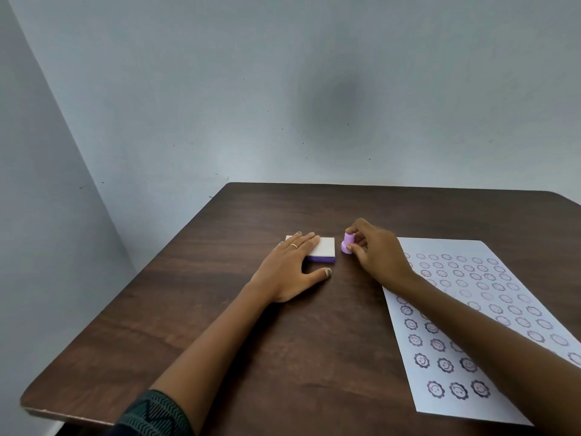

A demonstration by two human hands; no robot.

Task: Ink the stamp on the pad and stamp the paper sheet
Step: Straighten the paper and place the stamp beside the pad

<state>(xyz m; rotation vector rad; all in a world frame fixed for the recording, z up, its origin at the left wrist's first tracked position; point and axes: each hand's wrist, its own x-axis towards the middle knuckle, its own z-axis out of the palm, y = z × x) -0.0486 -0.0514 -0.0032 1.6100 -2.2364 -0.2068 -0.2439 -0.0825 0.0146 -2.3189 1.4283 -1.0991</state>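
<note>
Lilac plastic stamp [347, 243] is pinched upright on the dark wooden table [239, 325] by the right hand [377, 251], beside the closed white-lidded purple ink pad [320, 249] pressed under the left hand's [290, 269] flat fingers, the stamped white paper sheet [490, 313] lying right.

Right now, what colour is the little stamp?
The stamp is light purple, seen best in the head view.

Paper sheet [490, 313] partly under forearm
</note>
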